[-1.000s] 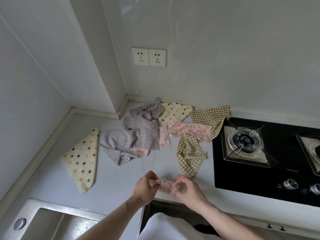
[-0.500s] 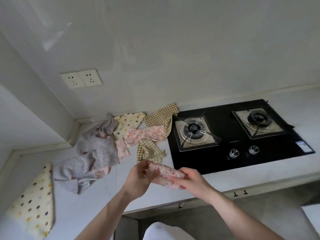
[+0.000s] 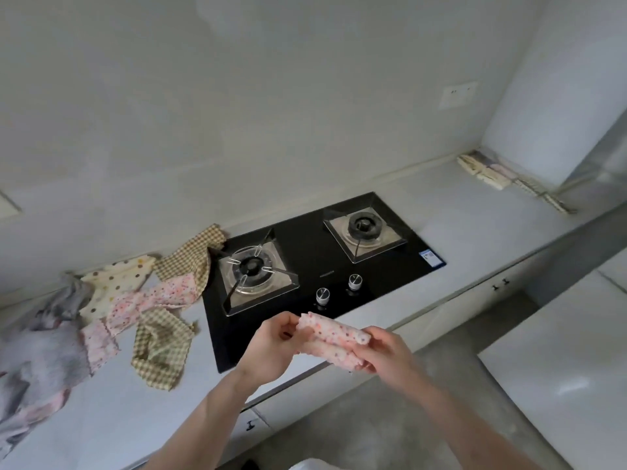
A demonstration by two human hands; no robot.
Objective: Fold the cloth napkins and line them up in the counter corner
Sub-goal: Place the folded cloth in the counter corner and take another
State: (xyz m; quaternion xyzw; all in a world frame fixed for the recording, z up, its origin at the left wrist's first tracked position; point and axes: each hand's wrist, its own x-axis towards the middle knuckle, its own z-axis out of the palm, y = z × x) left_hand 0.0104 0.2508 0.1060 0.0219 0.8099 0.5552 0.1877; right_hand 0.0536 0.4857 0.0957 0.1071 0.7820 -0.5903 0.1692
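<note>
the view has turned right since a second ago; the folded pink napkin (image 3: 334, 335) stays pinched between the fingers of left hand (image 3: 271, 347) and right hand (image 3: 386, 351), above the surface (image 3: 458, 212) edge, probably going to the row of folded napkins (image 3: 509, 181) far right of the fingers.

A home kitchen.
A black two-burner gas hob (image 3: 322, 262) (knobs at its front) sits in a pale counter (image 3: 475, 225) with cabinet doors (image 3: 475, 296) below.

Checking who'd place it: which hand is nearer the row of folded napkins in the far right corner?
Right. The right hand grips the pink napkin's end toward the folded row; the left hand holds the opposite end.
</note>
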